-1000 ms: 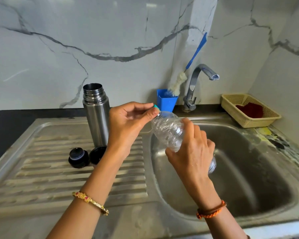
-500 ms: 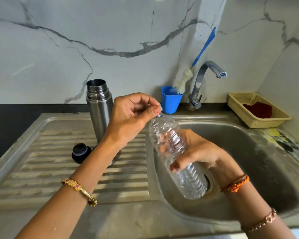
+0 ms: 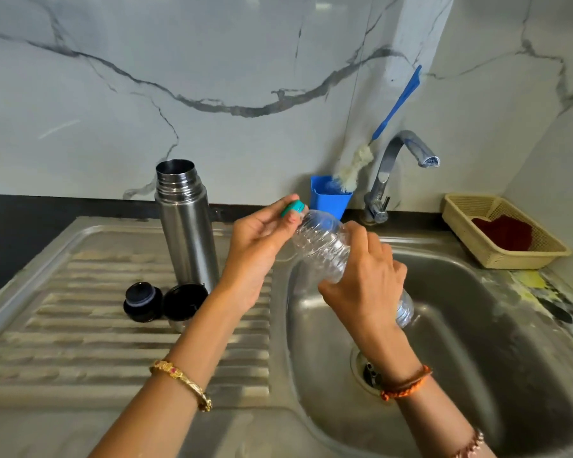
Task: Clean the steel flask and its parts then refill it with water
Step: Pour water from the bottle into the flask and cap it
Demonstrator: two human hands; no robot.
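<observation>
The steel flask (image 3: 186, 223) stands open and upright on the drainboard (image 3: 80, 325). In front of it sit its black stopper (image 3: 142, 300) and its cup lid (image 3: 185, 304), mouth up. Over the sink's left edge, my right hand (image 3: 364, 285) grips a clear plastic bottle (image 3: 325, 242), tilted with its neck up and to the left. My left hand (image 3: 262, 242) pinches the teal cap (image 3: 293, 208) at the bottle's mouth. My right hand hides the bottle's middle.
The steel sink basin (image 3: 460, 342) with its drain (image 3: 368, 371) lies at the right, under the tap (image 3: 397, 160). A blue cup (image 3: 329, 198) holds a blue-handled bottle brush (image 3: 354, 166) at the back. A beige basket (image 3: 500, 233) with a red cloth sits back right.
My right hand turned over from under the bottle to grip it from above. The bottle tipped flatter, and the teal cap now shows between my left fingers.
</observation>
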